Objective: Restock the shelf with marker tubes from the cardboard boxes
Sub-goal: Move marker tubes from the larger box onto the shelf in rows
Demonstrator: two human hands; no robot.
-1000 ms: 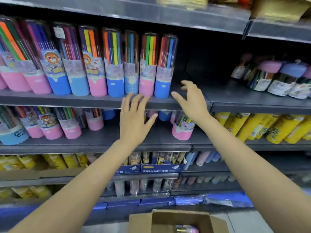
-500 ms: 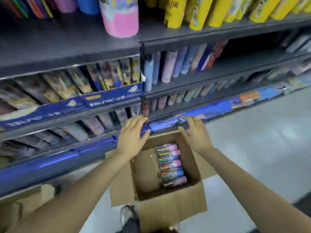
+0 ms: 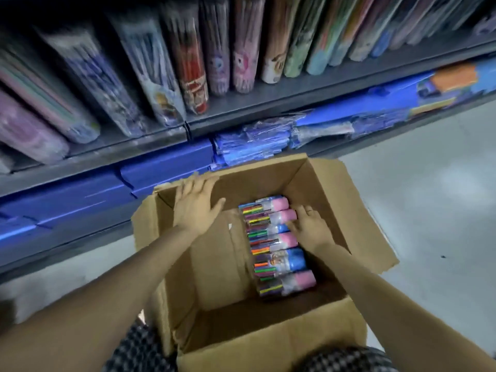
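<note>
An open cardboard box [image 3: 271,342] stands on the floor in front of me. Several marker tubes [image 3: 279,260] with pink and blue ends lie side by side in its right half. My left hand [image 3: 194,205] hovers flat over the box's far left corner, fingers spread, holding nothing. My right hand [image 3: 311,228] is inside the box against the right ends of the tubes, fingertips touching a blue-ended tube in the middle of the row; whether it grips one is unclear.
The lower grey shelf [image 3: 308,95] holds upright stationery packs [image 3: 193,63]. Blue wrapped packs [image 3: 257,143] lie on the bottom tier behind the box. Grey floor [image 3: 429,197] lies to the right. Checked fabric shows at the bottom edge.
My view dropped from the upper shelves to the box. Both hands came down; the right hand went into the box onto the tubes, the left stayed above the far left corner.
</note>
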